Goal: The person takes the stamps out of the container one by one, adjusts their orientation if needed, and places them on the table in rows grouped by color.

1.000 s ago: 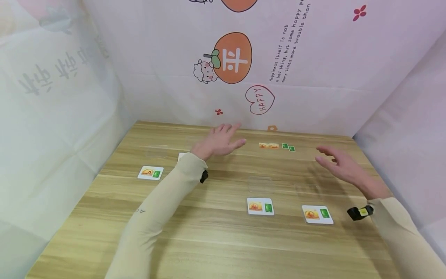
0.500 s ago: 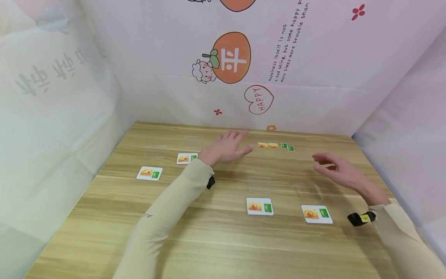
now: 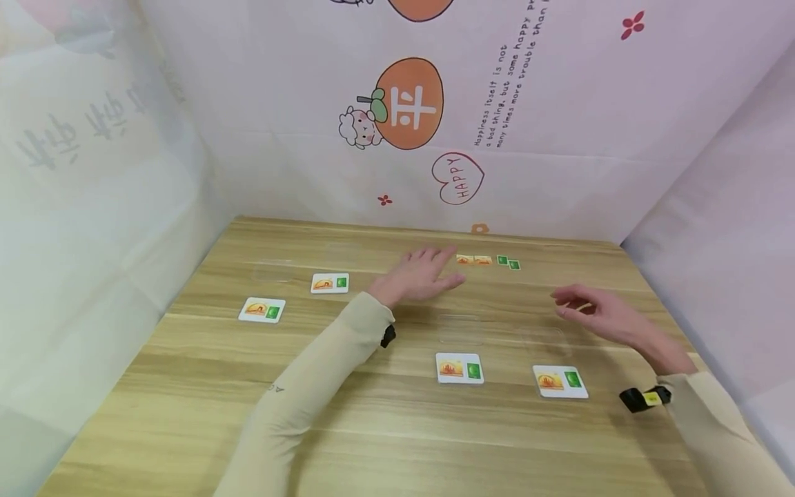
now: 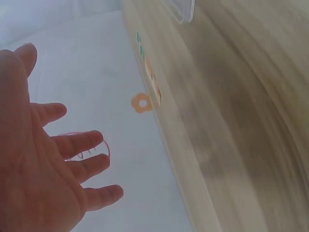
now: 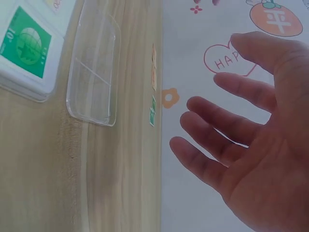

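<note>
My left hand (image 3: 417, 277) hovers over the middle of the table with its fingers spread and holds nothing. At the far edge, just beyond its fingertips, lie two orange stamp-like pieces (image 3: 474, 260) and two small green ones (image 3: 508, 263). On the right, my right hand (image 3: 593, 314) hangs above the wood with loosely bent fingers, gripping nothing. Below it sits a flat white case (image 3: 560, 382) showing an orange and a green picture. A similar case (image 3: 459, 368) lies to its left. In the right wrist view, a clear plastic lid (image 5: 112, 82) lies beside a white case (image 5: 29, 84).
Two more white cases (image 3: 262, 310) lie on the table's left side, one being the farther case (image 3: 330, 284). Faint clear lids (image 3: 273, 270) lie behind the cases. Printed white cloth (image 3: 298, 166) walls the wooden table (image 3: 373, 442) at back and sides.
My left hand has moved right and nearer, uncovering the farther left case. My right hand has lowered a little toward me. The cases and small pieces stay put.
</note>
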`<action>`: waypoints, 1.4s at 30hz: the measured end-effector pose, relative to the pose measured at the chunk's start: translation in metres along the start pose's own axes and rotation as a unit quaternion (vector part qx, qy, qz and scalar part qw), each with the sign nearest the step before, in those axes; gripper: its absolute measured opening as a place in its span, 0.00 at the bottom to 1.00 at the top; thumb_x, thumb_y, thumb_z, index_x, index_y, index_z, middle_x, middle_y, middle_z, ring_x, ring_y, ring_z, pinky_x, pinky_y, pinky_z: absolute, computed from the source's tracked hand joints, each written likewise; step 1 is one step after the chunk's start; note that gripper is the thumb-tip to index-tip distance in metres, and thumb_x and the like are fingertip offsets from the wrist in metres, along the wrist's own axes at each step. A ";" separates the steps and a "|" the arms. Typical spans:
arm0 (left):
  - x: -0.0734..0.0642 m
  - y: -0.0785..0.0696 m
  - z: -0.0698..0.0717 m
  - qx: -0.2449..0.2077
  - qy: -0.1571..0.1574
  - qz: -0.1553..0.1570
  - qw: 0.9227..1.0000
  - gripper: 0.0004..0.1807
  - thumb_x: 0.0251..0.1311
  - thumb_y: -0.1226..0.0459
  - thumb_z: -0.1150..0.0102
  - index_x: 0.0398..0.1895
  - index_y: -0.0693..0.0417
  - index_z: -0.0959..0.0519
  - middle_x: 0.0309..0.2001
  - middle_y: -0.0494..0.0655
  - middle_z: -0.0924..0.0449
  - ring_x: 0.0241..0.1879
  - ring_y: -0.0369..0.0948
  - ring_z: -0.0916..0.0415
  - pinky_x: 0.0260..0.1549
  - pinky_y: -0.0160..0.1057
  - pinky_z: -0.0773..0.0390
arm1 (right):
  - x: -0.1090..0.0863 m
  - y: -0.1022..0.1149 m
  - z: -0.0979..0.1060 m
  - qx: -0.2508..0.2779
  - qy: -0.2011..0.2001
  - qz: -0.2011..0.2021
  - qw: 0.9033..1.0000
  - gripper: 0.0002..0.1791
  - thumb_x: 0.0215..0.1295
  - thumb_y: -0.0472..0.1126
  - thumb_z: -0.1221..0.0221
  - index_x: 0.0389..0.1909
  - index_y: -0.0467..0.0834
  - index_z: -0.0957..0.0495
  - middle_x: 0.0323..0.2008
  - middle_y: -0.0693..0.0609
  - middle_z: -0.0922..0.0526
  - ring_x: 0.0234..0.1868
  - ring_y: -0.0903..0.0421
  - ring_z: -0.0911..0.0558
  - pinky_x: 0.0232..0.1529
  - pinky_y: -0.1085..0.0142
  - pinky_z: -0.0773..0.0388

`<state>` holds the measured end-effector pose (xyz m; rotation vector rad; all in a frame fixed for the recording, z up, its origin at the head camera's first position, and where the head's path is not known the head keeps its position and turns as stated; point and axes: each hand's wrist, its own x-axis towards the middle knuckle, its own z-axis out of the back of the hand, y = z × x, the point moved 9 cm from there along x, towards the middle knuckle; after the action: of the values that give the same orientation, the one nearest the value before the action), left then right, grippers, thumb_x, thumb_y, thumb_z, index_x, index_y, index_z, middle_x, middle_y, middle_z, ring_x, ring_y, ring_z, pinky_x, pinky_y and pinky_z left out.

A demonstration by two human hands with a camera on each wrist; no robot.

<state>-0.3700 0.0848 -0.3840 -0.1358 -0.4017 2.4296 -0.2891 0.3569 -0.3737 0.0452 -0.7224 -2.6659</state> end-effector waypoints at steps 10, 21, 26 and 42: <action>-0.002 -0.019 -0.005 -0.020 -0.001 -0.001 1.000 0.41 0.68 0.32 0.69 0.79 0.37 0.55 0.76 0.50 0.46 0.76 0.51 0.49 0.71 0.60 0.47 | -0.005 0.015 -0.011 0.001 0.024 0.028 0.999 0.14 0.67 0.39 0.40 0.52 0.40 0.20 0.42 0.52 0.17 0.38 0.69 0.24 0.37 0.70 0.24; -0.002 -0.039 -0.017 -0.014 0.016 -0.016 1.000 0.43 0.66 0.30 0.73 0.79 0.36 0.56 0.77 0.50 0.47 0.76 0.51 0.50 0.71 0.58 0.47 | -0.013 0.024 -0.020 0.005 0.046 0.038 0.998 0.13 0.66 0.41 0.38 0.50 0.42 0.20 0.37 0.57 0.19 0.34 0.68 0.26 0.34 0.70 0.26; -0.004 -0.045 -0.025 -0.010 0.023 -0.017 1.000 0.42 0.66 0.30 0.72 0.79 0.36 0.56 0.77 0.49 0.47 0.76 0.51 0.49 0.71 0.58 0.46 | -0.014 0.026 -0.023 0.007 0.058 0.036 0.998 0.12 0.65 0.41 0.37 0.48 0.44 0.20 0.35 0.58 0.20 0.33 0.68 0.26 0.32 0.70 0.26; -0.011 -0.076 -0.046 0.023 0.058 -0.035 0.997 0.41 0.66 0.31 0.70 0.78 0.35 0.54 0.77 0.45 0.47 0.76 0.49 0.50 0.72 0.56 0.47 | -0.028 0.022 -0.036 0.016 0.095 0.075 0.993 0.08 0.65 0.39 0.37 0.44 0.46 0.19 0.32 0.60 0.20 0.29 0.69 0.29 0.28 0.71 0.29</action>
<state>-0.3065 0.1447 -0.4034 -0.2377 -0.2928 2.3461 -0.2508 0.3322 -0.3957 0.2399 -0.6785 -2.4667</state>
